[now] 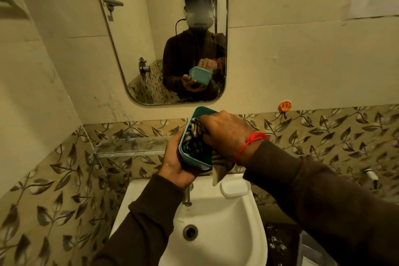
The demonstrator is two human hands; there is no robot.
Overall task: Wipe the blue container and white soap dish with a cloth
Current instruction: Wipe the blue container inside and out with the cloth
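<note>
My left hand (176, 160) grips the blue container (204, 112) from its left side and holds it tilted above the sink, its opening turned toward me. My right hand (226, 134) presses a striped cloth (195, 136) into the container's inside. One end of the cloth hangs down below my right wrist. The white soap dish (235, 188) lies on the sink's back right ledge, below my right forearm, with nothing touching it.
A white sink (250, 222) with a metal tap (187, 197) sits under my hands. A glass shelf (131, 144) juts from the tiled wall at left. A mirror (133, 34) hangs above. An orange hook (285, 106) is on the wall at right.
</note>
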